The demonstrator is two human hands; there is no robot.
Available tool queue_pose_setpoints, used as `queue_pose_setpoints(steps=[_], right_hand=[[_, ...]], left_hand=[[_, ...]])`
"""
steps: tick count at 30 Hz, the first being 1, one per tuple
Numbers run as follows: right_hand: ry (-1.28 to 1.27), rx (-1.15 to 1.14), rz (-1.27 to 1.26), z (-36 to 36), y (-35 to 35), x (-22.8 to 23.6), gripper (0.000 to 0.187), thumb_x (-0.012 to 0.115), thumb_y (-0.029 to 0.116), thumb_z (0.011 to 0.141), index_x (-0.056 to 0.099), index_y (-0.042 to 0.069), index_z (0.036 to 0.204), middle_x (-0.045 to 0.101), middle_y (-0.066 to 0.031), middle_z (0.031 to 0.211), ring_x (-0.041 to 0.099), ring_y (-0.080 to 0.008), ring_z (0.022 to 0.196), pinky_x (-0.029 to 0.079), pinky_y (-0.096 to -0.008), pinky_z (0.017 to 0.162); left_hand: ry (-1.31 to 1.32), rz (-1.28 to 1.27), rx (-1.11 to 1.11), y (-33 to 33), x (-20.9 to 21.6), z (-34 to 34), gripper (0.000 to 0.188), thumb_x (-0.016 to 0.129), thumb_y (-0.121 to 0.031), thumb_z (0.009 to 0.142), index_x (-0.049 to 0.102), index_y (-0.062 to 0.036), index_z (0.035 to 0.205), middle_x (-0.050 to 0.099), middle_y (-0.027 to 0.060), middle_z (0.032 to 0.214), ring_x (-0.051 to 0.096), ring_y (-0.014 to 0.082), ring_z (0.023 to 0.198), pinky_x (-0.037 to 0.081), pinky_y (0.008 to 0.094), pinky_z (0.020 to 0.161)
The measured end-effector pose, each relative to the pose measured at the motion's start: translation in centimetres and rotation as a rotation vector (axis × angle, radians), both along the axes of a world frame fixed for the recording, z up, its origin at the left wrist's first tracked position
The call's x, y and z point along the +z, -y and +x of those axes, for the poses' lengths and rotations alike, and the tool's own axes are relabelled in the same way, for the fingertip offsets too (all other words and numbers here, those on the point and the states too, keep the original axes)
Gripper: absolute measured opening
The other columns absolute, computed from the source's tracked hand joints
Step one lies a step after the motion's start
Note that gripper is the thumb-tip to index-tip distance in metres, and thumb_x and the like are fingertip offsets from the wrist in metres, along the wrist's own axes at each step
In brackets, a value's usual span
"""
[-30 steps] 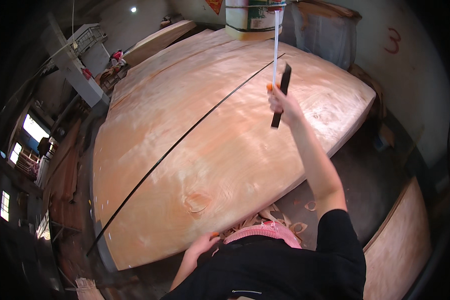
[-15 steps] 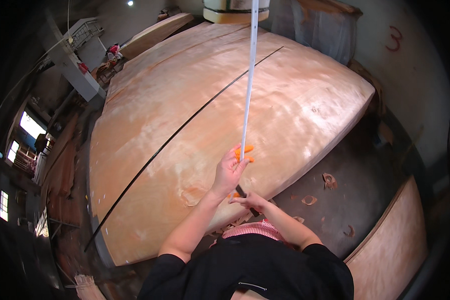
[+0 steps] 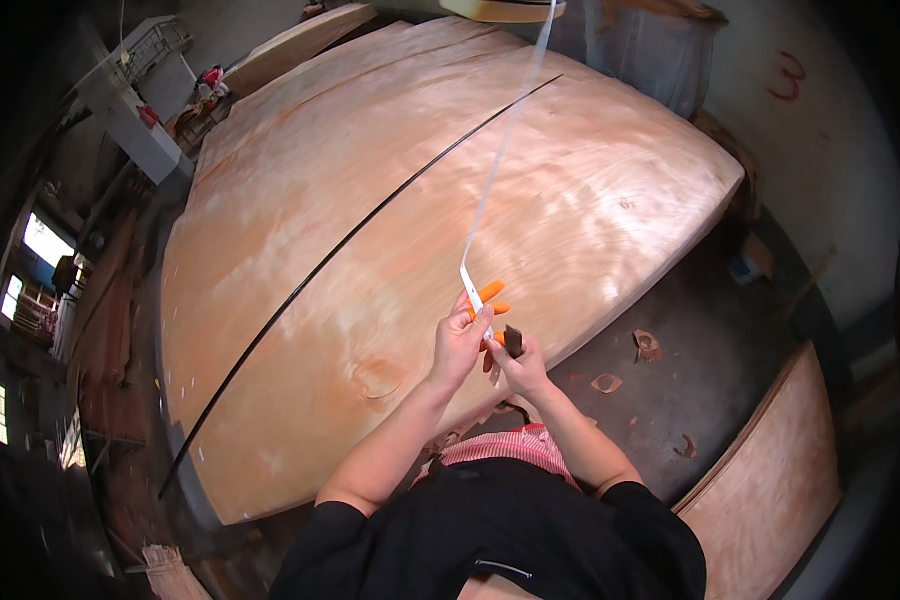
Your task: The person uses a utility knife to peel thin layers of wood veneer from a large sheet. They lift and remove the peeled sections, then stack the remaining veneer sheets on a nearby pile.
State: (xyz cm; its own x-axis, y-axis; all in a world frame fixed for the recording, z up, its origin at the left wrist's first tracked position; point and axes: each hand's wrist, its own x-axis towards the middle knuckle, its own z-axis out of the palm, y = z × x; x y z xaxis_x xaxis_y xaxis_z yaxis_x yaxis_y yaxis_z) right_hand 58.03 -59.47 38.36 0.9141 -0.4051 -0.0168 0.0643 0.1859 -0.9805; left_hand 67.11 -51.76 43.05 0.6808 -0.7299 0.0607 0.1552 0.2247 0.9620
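My left hand point(image 3: 457, 350) pinches the lower end of a thin white tape point(image 3: 473, 290) with small holes. The tape bends sharply just above my fingers and runs up to the top of the view. Orange finger covers point(image 3: 490, 291) sit on some of my fingers. Close beside it, my right hand point(image 3: 523, 372) is closed around a dark, flat tool point(image 3: 513, 341) whose exact kind I cannot make out; its fingertips are near the tape's end. Below both hands spreads a large stack of wood veneer sheets point(image 3: 410, 270).
A long thin black rod point(image 3: 336, 248) lies slantwise across the veneer. Veneer scraps point(image 3: 606, 383) are scattered on the dark floor at right. Another veneer sheet stack point(image 3: 780, 460) stands at lower right. A pale round-edged object point(image 3: 500, 10) hangs at the top.
The tape has gone from straight to bent above my left hand. My right hand has risen beside the left, with the dark tool now pointing upward.
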Motion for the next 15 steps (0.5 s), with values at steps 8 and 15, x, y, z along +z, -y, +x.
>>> queue_pose_setpoints(steps=[8, 15], right_hand=[[-0.027, -0.269, -0.156, 0.4, -2.4, -0.6, 0.015, 0.050, 0.011, 0.083, 0.058, -0.001, 0.079, 0.053, -0.0018, 0.064, 0.048, -0.0068, 0.061, 0.039, -0.0207, 0.058], [-0.146, 0.136, -0.433, 2.1, -5.0, -3.3, 0.033, 0.047, -0.001, 0.080, 0.047, 0.003, 0.113, 0.053, -0.0018, 0.071, 0.050, -0.0077, 0.061, 0.043, -0.0223, 0.058]], left_hand=[[-0.053, 0.116, 0.206, -2.7, -0.2, 5.8, 0.026, 0.049, -0.026, 0.086, 0.058, -0.0047, 0.098, 0.056, 0.0014, 0.094, 0.046, 0.0046, 0.085, 0.037, 0.0211, 0.070], [-0.014, 0.317, -0.173, -9.7, -7.2, 2.4, 0.015, 0.055, -0.015, 0.082, 0.060, -0.0020, 0.087, 0.059, 0.0016, 0.074, 0.054, 0.0068, 0.072, 0.043, 0.0207, 0.064]])
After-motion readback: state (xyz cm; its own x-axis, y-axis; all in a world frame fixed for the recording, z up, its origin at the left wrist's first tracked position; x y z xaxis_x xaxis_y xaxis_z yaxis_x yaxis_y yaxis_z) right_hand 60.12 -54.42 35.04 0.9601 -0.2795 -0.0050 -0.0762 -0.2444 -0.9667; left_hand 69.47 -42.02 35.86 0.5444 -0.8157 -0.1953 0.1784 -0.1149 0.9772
